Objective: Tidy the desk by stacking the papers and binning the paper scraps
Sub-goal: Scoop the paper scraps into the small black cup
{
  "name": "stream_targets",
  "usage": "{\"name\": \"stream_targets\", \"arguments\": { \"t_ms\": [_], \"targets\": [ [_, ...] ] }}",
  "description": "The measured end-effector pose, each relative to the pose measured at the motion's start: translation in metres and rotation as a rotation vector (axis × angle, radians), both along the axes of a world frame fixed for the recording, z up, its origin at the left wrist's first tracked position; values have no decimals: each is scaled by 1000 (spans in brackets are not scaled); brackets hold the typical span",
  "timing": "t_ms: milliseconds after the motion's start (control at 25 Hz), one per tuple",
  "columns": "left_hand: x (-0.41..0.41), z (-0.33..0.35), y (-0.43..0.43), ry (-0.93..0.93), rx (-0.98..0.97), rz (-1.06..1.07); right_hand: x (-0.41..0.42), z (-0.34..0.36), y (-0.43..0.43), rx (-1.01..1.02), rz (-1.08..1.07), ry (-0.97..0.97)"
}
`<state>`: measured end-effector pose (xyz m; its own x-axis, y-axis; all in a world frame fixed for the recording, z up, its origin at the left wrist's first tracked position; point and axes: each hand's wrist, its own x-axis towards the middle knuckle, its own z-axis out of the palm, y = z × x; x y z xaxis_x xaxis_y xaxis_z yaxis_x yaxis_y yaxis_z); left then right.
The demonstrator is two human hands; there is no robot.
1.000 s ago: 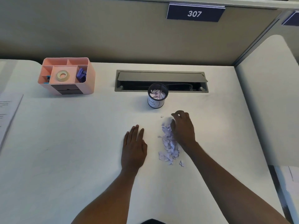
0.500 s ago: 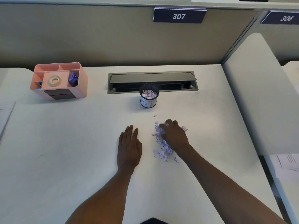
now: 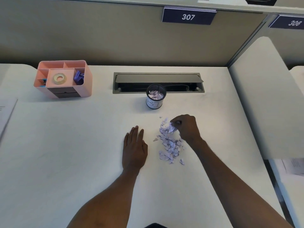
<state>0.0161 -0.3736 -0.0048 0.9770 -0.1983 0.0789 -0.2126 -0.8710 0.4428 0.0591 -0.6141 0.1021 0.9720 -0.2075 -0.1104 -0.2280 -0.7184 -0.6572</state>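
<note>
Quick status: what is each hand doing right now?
Left hand: open, flat on the desk, holding nothing.
Right hand: fingers pinching paper scraps from the pile.

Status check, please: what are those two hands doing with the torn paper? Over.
Left hand flat on desk, holding nothing. Right hand pinching paper scraps from the heap. Bin cup part full; only a stray scrap between.

partition sign (image 3: 188, 15): "307" | next sign (image 3: 290, 22): "306" | bin label (image 3: 153, 104): handwriting, unclear
</note>
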Motion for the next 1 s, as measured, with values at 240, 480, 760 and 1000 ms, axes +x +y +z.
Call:
{"name": "stream_targets", "arguments": {
  "t_ms": [240, 480, 760, 1000],
  "targets": [
    [1, 1, 1, 25, 10, 3, 45, 49, 14, 148, -93, -90],
    [1, -1, 1, 32, 24, -4, 126, 49, 52, -55, -6, -31],
    [1, -4, 2, 22, 31, -7, 166, 44, 84, -557, 228, 419],
    [1, -4, 2, 13, 30, -6, 161, 44, 81, -668, 292, 280]
  ]
}}
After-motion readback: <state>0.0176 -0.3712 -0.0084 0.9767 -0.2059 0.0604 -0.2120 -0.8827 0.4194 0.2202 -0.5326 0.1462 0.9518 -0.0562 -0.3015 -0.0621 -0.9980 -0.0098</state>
